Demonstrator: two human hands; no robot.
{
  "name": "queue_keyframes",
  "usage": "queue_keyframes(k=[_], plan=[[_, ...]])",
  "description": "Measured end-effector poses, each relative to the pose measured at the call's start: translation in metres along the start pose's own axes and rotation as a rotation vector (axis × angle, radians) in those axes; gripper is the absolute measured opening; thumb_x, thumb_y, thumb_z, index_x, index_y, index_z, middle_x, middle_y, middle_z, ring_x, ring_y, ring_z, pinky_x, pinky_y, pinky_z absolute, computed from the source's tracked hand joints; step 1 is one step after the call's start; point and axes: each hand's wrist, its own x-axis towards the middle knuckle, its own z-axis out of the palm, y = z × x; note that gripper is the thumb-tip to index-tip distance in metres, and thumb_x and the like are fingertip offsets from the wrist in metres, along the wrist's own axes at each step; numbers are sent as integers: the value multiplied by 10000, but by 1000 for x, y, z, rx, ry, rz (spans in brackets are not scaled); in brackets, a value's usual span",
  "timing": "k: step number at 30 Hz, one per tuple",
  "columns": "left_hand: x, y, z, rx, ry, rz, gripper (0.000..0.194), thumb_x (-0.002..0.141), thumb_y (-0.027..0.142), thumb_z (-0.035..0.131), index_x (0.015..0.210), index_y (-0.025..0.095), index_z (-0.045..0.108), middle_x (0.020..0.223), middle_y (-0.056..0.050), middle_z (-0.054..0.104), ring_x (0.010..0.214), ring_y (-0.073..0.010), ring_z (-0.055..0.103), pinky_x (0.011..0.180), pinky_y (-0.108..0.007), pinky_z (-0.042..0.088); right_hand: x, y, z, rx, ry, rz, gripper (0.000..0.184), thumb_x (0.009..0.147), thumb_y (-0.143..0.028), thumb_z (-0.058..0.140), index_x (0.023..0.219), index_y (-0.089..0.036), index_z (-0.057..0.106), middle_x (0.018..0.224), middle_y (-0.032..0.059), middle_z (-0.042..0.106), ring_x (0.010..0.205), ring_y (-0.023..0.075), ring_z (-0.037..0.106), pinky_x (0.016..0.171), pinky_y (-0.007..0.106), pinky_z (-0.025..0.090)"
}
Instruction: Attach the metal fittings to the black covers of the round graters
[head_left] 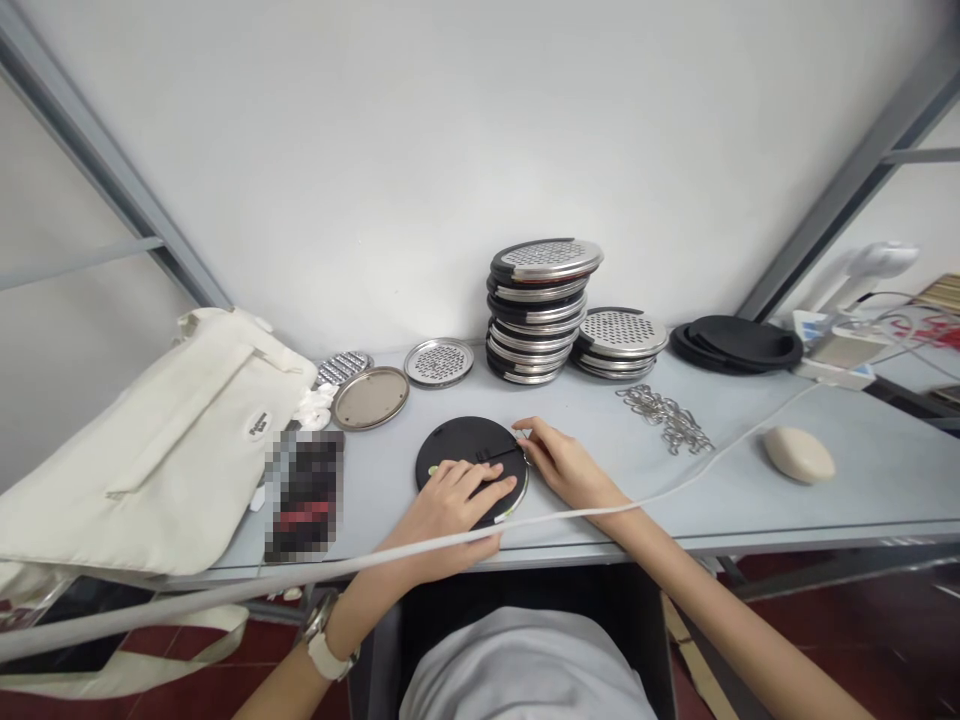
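Observation:
A round black plastic disc [461, 440] with a silver edge lies on the table in front of me. My left hand [457, 505] rests on it with fingers spread flat, the thumb along its near side. At the disc's right edge my right hand [559, 460] pinches a small metal wire clip [523, 447], which touches the rim; fingers partly cover it. Similar wire clips [666, 418] lie in a loose pile to the right of that hand. Behind the disc stand a tall stack of round graters [540, 315] and a lower grater stack [621, 335].
Left of the stacks lie a perforated disc [439, 362], a plain metal disc [370, 398] and a grater plate [344, 367]. Black discs [739, 343], a beige oval object [799, 454] and a power strip [836, 372] are right. A white cable [585, 512] crosses my arms. A cream bag [172, 430] sits left.

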Motion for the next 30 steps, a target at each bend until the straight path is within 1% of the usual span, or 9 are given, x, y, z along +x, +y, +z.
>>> queue_keyframes(k=[5, 7, 11, 14, 19, 25, 30], plan=[[0, 0, 0, 7, 7, 8, 480, 817, 251, 557, 1292, 238, 490, 1279, -63, 533, 1123, -235, 497, 974, -411, 354, 1, 4, 2, 28, 31, -74, 240, 935, -182, 372, 1102, -178, 544, 1013, 94, 656, 916, 181, 624, 807, 298, 481], [1, 0, 0, 11, 11, 10, 476, 816, 253, 556, 1288, 237, 495, 1272, -68, 537, 1120, -237, 502, 976, -415, 357, 1, 3, 1, 33, 40, -96, 254, 933, -173, 377, 1098, -186, 569, 1012, 90, 648, 934, 181, 613, 830, 306, 477], [1, 1, -1, 19, 6, 13, 472, 818, 252, 552, 1286, 233, 496, 1275, -71, 536, 1119, -240, 502, 968, -415, 363, 1, -2, -4, 24, 43, -76, 279, 928, -174, 391, 1082, -193, 622, 913, 78, 630, 857, 180, 611, 787, 303, 487], [1, 1, -1, 23, 6, 11, 480, 812, 255, 562, 1287, 235, 495, 1276, -62, 535, 1119, -235, 501, 966, -409, 367, 1, -4, -6, 25, 45, -58, 276, 924, -193, 414, 1068, -200, 650, 886, 72, 622, 806, 174, 605, 750, 291, 490], [1, 1, 0, 23, 5, 9, 480, 811, 245, 557, 1287, 232, 494, 1290, -62, 527, 1134, -237, 490, 976, -407, 356, 0, -4, -6, 16, 34, -41, 271, 915, -197, 434, 1092, -184, 640, 898, 76, 610, 763, 162, 593, 708, 277, 485], [2, 1, -2, 24, 6, 18, 474, 807, 242, 563, 1277, 230, 504, 1277, -65, 533, 1106, -233, 501, 960, -401, 367, 0, -4, -3, 9, 22, -67, 306, 900, -139, 411, 1136, -183, 601, 950, 82, 592, 798, 165, 591, 749, 294, 488], [1, 1, -2, 40, 22, 23, 483, 794, 242, 581, 1271, 230, 509, 1256, -69, 546, 1098, -233, 516, 946, -394, 386, 0, -5, -3, 5, 18, -71, 319, 881, -111, 410, 1141, -176, 582, 959, 87, 566, 789, 160, 583, 742, 300, 495]])
